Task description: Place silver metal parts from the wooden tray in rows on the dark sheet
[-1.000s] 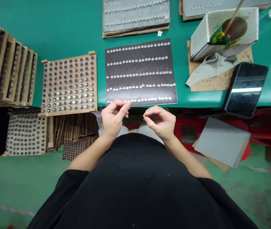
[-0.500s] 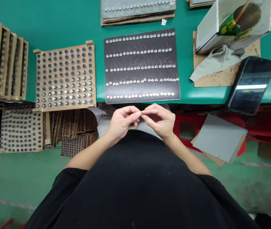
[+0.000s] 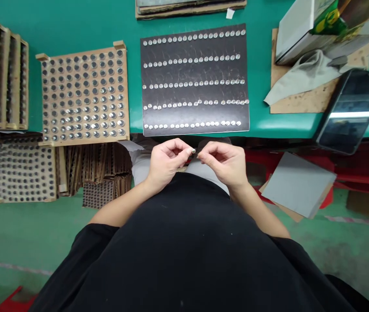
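My left hand (image 3: 168, 161) is closed in a pinch on a small round metal piece (image 3: 193, 151), which shows at the thumb and fingertip. Just to its right, my right hand (image 3: 225, 161) has thumb and forefinger pressed together; whatever they hold, if anything, is too small to make out. A narrow gap parts the two hands, both over my lap at the table's front edge. Beyond them lies a black board (image 3: 171, 52) with rows of small silver round pieces. Left of it stands a wooden peg tray (image 3: 83, 139) of dark-topped cylinders, some with shiny metal tips.
Stacked wooden trays (image 3: 2, 78) stand at the far left, with another filled tray (image 3: 25, 173) below table height. On the right are a white box (image 3: 296, 37), a grey cloth (image 3: 304, 78) and a phone (image 3: 353, 110) at the edge. A grey sheet (image 3: 298, 184) rests on a red stool.
My hands were touching at the fingertips around the small piece; now they are apart, the right one having shifted right. The piece stays in my left fingers. The camera view has shifted slightly.
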`<move>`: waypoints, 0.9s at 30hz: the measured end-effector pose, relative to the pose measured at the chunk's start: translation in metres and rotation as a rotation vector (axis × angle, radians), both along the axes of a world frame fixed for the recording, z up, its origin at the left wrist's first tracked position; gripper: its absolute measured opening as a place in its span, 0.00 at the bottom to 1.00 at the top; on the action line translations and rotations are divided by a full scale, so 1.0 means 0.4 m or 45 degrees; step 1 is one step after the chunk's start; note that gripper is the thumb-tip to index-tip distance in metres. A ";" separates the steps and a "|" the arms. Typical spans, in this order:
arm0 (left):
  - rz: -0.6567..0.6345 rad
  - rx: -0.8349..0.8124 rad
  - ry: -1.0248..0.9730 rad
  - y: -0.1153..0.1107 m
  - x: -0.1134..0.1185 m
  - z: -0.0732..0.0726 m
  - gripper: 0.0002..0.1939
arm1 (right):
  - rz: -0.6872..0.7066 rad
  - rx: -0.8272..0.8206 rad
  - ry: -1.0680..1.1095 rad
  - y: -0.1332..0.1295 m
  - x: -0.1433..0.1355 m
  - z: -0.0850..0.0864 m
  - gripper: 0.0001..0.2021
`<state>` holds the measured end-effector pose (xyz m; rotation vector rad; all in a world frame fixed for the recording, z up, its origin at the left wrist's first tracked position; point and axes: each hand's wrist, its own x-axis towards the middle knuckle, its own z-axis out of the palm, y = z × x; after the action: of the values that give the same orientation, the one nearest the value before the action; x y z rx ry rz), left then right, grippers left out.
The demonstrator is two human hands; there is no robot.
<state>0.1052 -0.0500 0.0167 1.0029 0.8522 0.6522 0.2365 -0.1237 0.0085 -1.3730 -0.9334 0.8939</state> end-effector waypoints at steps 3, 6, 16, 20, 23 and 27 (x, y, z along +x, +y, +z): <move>-0.067 -0.034 -0.008 -0.001 -0.001 0.007 0.13 | -0.192 -0.010 -0.131 0.004 -0.004 -0.004 0.14; -0.085 -0.079 -0.003 0.000 -0.002 0.014 0.13 | -0.345 -0.096 -0.248 0.001 -0.004 -0.019 0.16; -0.047 -0.063 0.013 -0.005 -0.003 0.011 0.14 | -0.045 0.016 -0.097 -0.014 -0.001 -0.003 0.12; -0.041 -0.077 0.016 -0.005 -0.005 0.010 0.14 | -0.081 0.067 -0.120 -0.015 0.000 -0.009 0.11; -0.036 -0.088 0.017 -0.006 -0.005 0.010 0.14 | -0.067 0.074 -0.136 -0.016 0.001 -0.011 0.11; -0.045 -0.086 0.017 -0.009 -0.003 0.011 0.15 | -0.065 0.053 -0.141 -0.017 -0.002 -0.009 0.13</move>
<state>0.1041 -0.0535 0.0209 0.9603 0.8612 0.5837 0.2358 -0.1305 0.0049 -1.4159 -0.9917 0.7625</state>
